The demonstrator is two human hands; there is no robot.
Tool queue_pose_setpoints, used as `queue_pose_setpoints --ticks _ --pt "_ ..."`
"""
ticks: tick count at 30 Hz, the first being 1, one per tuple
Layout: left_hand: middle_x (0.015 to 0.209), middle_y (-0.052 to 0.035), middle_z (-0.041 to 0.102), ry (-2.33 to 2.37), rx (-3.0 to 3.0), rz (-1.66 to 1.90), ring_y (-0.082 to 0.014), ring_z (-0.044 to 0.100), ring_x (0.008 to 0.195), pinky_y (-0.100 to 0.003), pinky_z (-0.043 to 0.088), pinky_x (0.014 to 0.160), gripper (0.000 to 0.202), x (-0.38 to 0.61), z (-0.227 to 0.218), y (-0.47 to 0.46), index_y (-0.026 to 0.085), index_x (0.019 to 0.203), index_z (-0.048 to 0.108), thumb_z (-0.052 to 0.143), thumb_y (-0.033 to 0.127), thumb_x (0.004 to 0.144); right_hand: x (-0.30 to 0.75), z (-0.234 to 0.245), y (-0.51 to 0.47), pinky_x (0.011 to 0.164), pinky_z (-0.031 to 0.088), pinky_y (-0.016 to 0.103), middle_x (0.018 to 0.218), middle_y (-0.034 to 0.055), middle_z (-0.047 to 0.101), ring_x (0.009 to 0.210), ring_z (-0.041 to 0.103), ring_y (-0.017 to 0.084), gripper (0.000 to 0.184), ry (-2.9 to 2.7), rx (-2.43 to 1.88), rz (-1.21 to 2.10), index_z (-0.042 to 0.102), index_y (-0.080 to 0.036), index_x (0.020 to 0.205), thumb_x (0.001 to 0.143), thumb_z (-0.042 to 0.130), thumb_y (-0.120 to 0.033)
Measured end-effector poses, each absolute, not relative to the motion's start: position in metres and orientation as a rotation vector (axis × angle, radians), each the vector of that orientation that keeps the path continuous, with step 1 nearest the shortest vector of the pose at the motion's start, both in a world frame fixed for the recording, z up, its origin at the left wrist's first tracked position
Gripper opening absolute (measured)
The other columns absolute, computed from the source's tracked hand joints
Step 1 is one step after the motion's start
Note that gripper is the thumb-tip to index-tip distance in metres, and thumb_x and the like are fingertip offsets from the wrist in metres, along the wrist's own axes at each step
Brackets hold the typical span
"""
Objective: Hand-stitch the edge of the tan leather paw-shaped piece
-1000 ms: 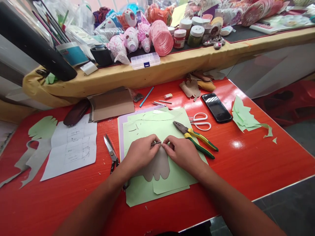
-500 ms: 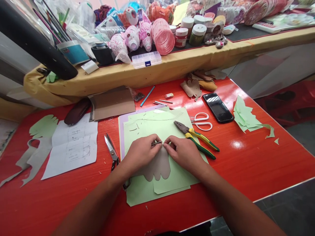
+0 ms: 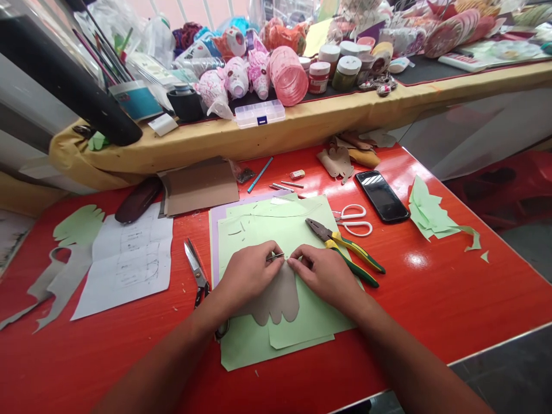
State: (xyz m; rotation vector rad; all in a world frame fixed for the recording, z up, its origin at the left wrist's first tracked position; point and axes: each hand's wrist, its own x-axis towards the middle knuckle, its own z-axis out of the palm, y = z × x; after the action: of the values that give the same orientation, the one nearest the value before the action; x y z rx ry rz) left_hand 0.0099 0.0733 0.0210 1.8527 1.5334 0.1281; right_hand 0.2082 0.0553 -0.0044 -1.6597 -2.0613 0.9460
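Observation:
My left hand point(image 3: 245, 276) and my right hand point(image 3: 321, 273) meet over a grey-brown scalloped paper cut-out point(image 3: 278, 302) that lies on pale green sheets point(image 3: 297, 328). The left fingers pinch a thin metal wire or pin point(image 3: 276, 257) at the cut-out's top edge. The right fingers are curled and pressed on the same top edge, their tips touching the wire's end. Green-and-yellow pliers point(image 3: 345, 250) lie just right of my right hand. Dark scissors point(image 3: 196, 270) lie left of my left wrist.
On the red table point(image 3: 431, 293) lie white-handled scissors point(image 3: 356, 221), a black phone point(image 3: 382, 195), green paper scraps point(image 3: 431, 213), a white sheet with sketches point(image 3: 127, 259), brown card point(image 3: 200, 184) and a blue pencil point(image 3: 260, 174). A yellow-draped shelf point(image 3: 302, 123) behind holds jars, painted bottles and a clear box point(image 3: 259, 112).
Both hands stay pinched together on the cut-out and wire. The view has shifted slightly, so everything sits a little lower in the picture.

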Motion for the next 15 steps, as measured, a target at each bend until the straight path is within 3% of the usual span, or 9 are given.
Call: queue_pose_setpoints --ticks 15 --pt "0.095 0.0 0.077 1.499 1.867 0.102 -0.0233 0.068 0.088 -0.031 0.04 0.07 0.018 0.0085 0.0209 0.0764 0.027 0.1 0.069 0.054 0.037 0.097 0.2041 -0.004 0.055 0.059 0.029 0.027 0.07 -0.0028 0.072 0.064 0.063 0.015 0.01 -2.097 -1.69 0.916 0.073 -0.024 0.093 0.096 0.066 -0.031"
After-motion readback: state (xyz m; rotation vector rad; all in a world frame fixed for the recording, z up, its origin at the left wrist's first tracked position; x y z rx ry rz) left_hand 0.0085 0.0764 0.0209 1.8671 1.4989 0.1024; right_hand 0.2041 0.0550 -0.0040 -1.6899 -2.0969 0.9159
